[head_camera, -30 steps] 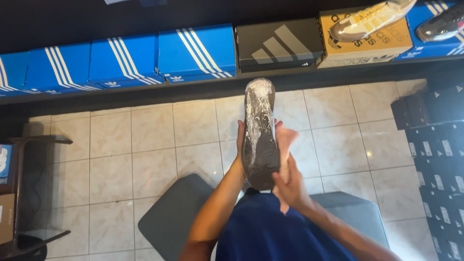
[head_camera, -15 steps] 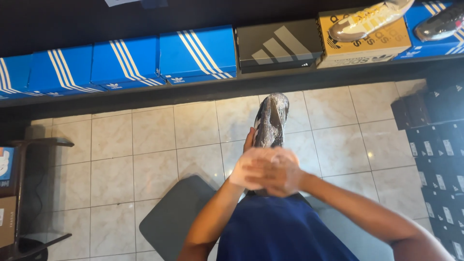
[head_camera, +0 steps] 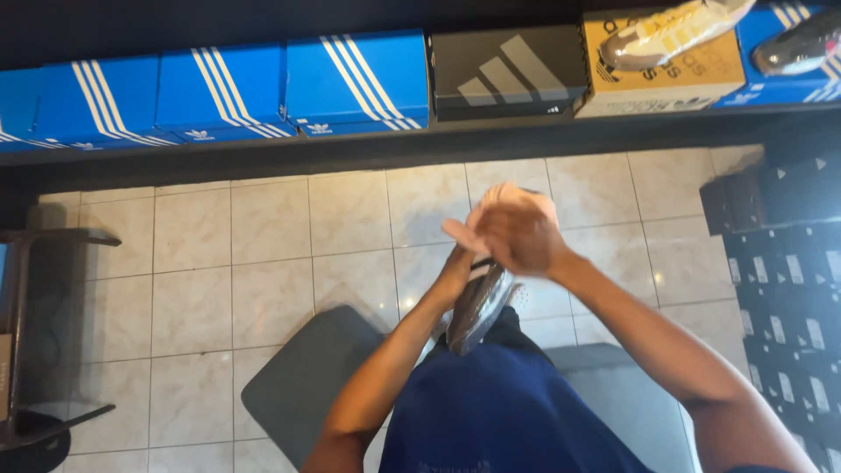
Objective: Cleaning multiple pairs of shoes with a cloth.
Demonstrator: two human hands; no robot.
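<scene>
Floor (head_camera: 289, 263): pale square tiles, filling the middle band of the frame. Grey bench (head_camera: 298, 394) at lower centre; the person sits on it, dark blue garment (head_camera: 508, 412) at the bottom edge.

Shelf (head_camera: 350, 149) across the top of the frame: row of blue striped shoe boxes (head_camera: 350, 83) at upper left to centre, one black shoe box (head_camera: 508, 70) at upper centre, one tan box (head_camera: 666, 79) at upper right with a pale shoe (head_camera: 674, 26) lying on its lid. Stack of black boxes (head_camera: 780, 263) along the right edge.

Shoe (head_camera: 480, 302): grey, held in the air at centre frame, above the lap. Long axis runs from lower left to upper right; the lower end points toward the person's body, the upper end is hidden under the hands.

Right hand (head_camera: 521, 238): sits on the upper end of the shoe, fingers curled over a pale pink cloth (head_camera: 512, 200), grip closed on the cloth. Cloth lies just above and partly around the shoe's upper end.

Left hand (head_camera: 460, 271): below and left of the right hand, grip closed on the shoe's mid-part; fingers mostly hidden behind the shoe.

Both hands touch the shoe; the left is nearer its visible body.
</scene>
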